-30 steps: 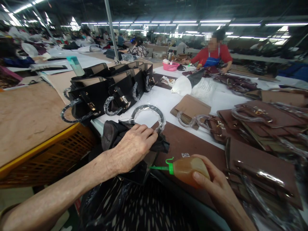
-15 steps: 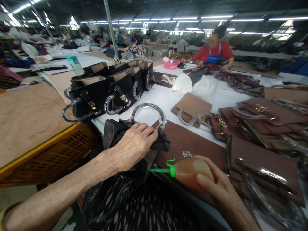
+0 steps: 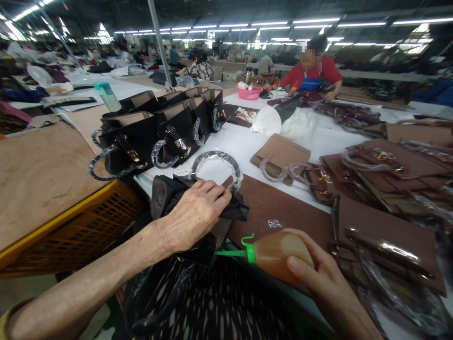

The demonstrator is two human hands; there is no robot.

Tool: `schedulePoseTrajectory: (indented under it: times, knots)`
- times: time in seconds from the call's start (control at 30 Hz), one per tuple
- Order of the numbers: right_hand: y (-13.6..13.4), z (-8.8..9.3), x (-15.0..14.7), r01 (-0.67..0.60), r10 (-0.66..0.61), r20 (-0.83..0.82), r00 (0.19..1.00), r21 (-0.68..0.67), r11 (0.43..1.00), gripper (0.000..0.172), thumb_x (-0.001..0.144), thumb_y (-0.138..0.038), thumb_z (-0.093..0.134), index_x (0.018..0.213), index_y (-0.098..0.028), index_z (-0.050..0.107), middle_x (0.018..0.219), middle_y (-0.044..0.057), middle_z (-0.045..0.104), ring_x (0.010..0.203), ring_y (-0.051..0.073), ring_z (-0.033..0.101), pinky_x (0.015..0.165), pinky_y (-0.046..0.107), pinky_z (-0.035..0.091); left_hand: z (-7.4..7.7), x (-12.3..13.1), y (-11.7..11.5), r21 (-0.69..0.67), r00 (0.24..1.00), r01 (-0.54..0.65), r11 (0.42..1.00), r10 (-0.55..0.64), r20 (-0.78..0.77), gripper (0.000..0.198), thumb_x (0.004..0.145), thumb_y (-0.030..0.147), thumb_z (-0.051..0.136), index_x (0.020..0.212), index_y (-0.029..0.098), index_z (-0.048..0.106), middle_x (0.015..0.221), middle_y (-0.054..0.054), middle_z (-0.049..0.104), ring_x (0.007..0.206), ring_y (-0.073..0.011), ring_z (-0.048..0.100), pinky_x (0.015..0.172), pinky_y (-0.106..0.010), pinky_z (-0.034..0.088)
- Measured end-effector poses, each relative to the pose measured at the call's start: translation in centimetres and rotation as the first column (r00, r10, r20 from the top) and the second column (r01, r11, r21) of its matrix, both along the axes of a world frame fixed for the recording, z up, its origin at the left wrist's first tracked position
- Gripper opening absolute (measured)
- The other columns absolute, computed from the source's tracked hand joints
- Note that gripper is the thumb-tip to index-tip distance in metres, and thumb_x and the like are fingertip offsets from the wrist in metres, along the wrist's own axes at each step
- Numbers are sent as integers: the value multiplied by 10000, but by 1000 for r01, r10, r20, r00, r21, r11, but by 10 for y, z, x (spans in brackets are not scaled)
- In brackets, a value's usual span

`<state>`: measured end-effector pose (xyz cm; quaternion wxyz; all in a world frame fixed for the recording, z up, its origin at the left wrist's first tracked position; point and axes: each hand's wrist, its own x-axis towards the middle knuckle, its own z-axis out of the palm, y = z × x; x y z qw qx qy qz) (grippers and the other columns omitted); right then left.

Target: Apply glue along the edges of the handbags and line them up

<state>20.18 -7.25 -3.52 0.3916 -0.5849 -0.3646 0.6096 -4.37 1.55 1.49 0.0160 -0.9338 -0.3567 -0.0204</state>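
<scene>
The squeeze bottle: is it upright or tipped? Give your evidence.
Tipped: the bottle lies nearly level in the right hand, its green nozzle pointing sideways rather than up.

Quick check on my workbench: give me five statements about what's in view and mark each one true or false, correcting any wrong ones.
1. The right hand holds a squeeze bottle with a green nozzle. True.
2. The left hand holds scissors. False: it lies on crumpled black material.
3. A ring-shaped handle shows just beyond the left hand. True.
4. The upright black bags stand right of the brown bags. False: they stand left.
5. The slotted crate is blue. False: it is yellow.
</scene>
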Motion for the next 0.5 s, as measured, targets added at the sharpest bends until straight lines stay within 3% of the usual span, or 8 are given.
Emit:
schedulePoseTrajectory:
  times: [0.3,0.5]
  knots:
    - [-9,-2,0,14,-14,-26,1000,15,1000,579,621,-477,725,1091,-203,526,827,18,652,736,195,565,599,253,444,0,0,2,-3,1000,-13,1000,13,-14,386,813,163,519,1187,78,475,1116,-113,556,1006,-273,470,869,-417,400]
    - [-14,-8,-3,64,-63,-71,995,12,998,570,638,-501,718,1069,-196,501,744,11,618,597,158,517,470,229,407,2,0,0,-17,1000,-14,1000,14,-10,374,817,170,513,1178,77,481,1111,-113,558,1005,-273,471,866,-416,401]
